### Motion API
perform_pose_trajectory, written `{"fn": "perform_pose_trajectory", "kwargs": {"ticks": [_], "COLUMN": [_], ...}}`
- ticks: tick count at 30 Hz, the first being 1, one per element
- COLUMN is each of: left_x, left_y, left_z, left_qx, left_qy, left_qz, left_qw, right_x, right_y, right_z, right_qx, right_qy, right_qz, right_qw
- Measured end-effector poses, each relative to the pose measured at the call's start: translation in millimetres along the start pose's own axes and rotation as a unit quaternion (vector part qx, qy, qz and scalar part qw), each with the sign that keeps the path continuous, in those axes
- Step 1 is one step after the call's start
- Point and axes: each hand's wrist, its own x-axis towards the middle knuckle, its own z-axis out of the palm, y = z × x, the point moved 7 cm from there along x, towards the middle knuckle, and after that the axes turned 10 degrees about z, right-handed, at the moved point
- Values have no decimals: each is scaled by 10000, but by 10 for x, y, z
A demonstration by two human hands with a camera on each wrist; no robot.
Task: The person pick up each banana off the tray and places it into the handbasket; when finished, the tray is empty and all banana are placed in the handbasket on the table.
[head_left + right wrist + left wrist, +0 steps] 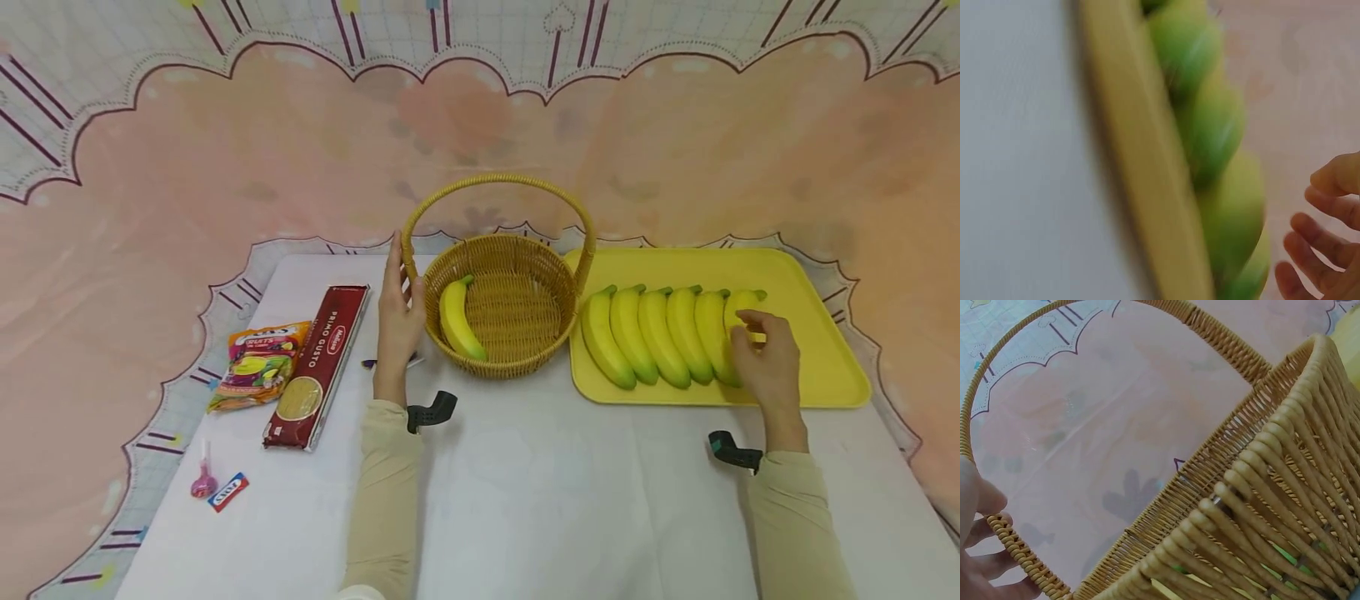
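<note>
A woven basket (510,362) with a tall arched handle (498,179) stands at the middle, one yellow banana (459,321) lying in its left side. My left hand (400,321) holds the lower left part of that handle; the left wrist view shows thumb and fingers on either side of it. Several bananas (678,333) lie in a row on a yellow tray (825,367). Over the rightmost banana (738,304) hovers my right hand (768,358), its fingers loosely bent. In the right wrist view those fingers (1313,240) hold nothing and look apart from the fruit.
Left of the basket lie a dark red spaghetti pack (318,367) and an orange candy bag (262,367). Nearer the front are a pink lollipop (203,483) and a small wrapped sweet (228,492). A small dark item (369,363) is partly hidden by my left arm.
</note>
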Motion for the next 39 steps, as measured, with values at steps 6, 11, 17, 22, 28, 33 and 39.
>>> {"fn": "perform_pose_trajectory", "kwargs": {"ticks": [6, 11, 17, 22, 28, 33, 39], "left_x": [-33, -49, -67, -64, -46, -60, -65], "left_y": [-11, -12, -18, -10, 13, -2, -1], "left_z": [-9, -4, 6, 8, -12, -12, -7], "left_qx": [118, 53, 53, 108, 175, 174, 186], "left_qy": [80, 29, -20, -71, 12, 52, 60], "left_qz": [77, 15, -195, -257, -121, -128, -83], "left_qw": [9999, 10000, 9998, 9996, 9998, 9998, 9998], "right_x": [38, 20, -26, -127, -303, -481, -690], "right_y": [255, 454, 494, 359, -2, -325, -629], "right_z": [-73, 43, 93, 52, 175, 324, 483], "right_qx": [-330, -595, -627, -273, -34, 39, 168], "right_qy": [-364, -1288, -1557, -1175, -1330, -1560, -1921], "right_qz": [124, 750, 1114, 1202, 524, -139, -653], "right_qw": [9987, 9870, 9795, 9854, 9897, 9876, 9790]}}
